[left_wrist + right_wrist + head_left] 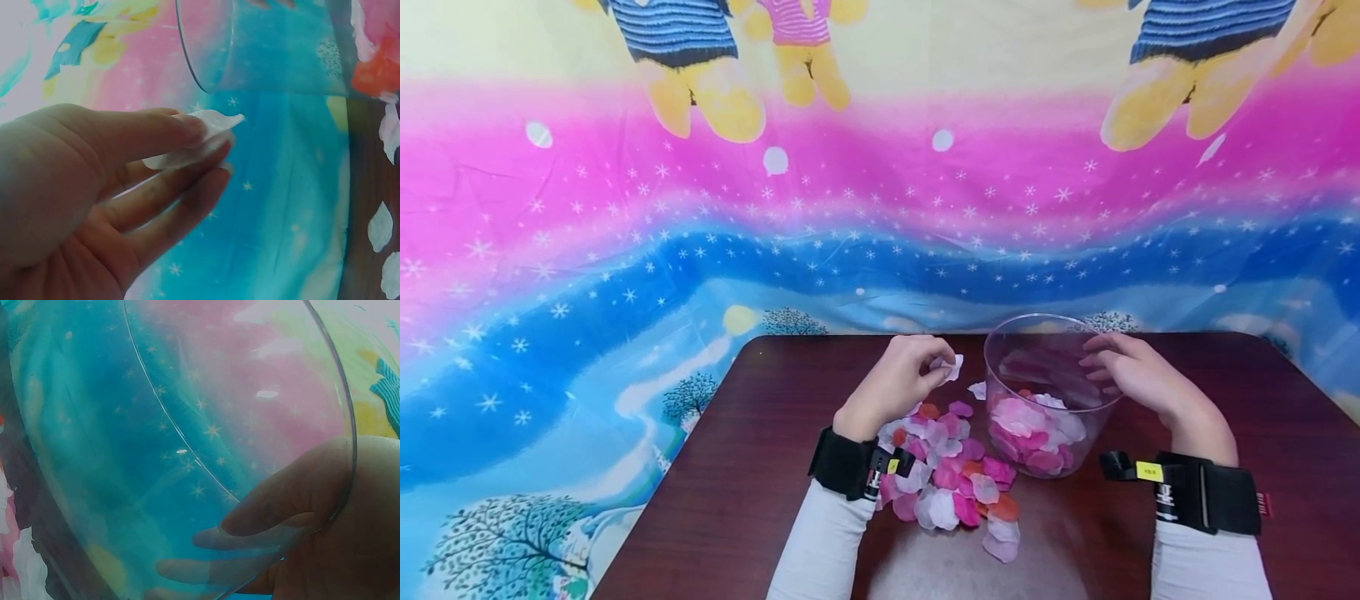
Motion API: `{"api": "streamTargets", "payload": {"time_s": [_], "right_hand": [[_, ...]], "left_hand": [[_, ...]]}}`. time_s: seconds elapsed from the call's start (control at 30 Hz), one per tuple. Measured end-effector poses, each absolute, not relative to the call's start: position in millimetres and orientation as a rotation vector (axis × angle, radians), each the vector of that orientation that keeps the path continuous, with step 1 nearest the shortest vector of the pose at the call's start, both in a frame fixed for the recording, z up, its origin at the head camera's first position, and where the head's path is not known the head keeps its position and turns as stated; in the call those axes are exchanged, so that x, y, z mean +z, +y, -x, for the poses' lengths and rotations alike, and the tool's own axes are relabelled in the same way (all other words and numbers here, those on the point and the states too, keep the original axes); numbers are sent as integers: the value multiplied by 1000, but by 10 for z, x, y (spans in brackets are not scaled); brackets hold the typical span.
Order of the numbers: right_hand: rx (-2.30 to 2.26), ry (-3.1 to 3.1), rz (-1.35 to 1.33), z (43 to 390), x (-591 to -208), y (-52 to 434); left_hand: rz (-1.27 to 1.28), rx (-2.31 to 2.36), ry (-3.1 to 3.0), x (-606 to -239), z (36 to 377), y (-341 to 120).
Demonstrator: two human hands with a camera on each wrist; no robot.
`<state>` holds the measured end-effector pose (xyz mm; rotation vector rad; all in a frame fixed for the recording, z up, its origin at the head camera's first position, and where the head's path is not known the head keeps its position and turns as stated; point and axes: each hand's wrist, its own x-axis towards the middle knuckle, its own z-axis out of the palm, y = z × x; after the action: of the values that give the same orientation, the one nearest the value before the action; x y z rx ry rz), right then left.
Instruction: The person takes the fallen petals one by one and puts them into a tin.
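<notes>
Above the pile, my left hand (906, 379) pinches a pale petal (955, 367) between thumb and fingertips. The left wrist view shows this thin, curled white petal (209, 128) up close. My right hand (1135, 371) holds a clear plastic bucket (1101, 437) at its right rim. Through the bucket's wall, the right wrist view shows the thumb (284, 494) and paler fingers (209, 570) overlapping the rim. Pink, white and a few orange-red petals (1030, 425) lie in the bottom of the bucket. Left of it spreads a loose pile of mixed petals (951, 475).
A dark reddish-brown table (722, 492) carries everything. One whitish petal (977, 390) lies apart, close to the bucket's left side. Behind the table hangs a colourful printed cloth (880, 208). Both wrists wear black straps (842, 462).
</notes>
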<state>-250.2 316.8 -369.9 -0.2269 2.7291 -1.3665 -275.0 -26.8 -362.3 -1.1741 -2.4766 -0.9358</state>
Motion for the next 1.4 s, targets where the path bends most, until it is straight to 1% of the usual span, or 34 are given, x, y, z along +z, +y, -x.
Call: {"api": "streamTargets", "payload": {"time_s": [0.47, 0.93, 1.17, 1.4], "right_hand": [[-1357, 2733, 224, 2503, -3704, 3178], [-1356, 2730, 218, 2507, -3700, 3176], [-1362, 2732, 218, 2505, -3701, 3169], [-1363, 2731, 212, 2507, -3700, 3166]], "left_hand": [[1220, -984, -2341, -3548, 2657, -167], [1365, -931, -2054, -3576, 2499, 232], [1432, -901, -2091, -3648, 2456, 354], [1425, -856, -2133, -3653, 2453, 346]]}}
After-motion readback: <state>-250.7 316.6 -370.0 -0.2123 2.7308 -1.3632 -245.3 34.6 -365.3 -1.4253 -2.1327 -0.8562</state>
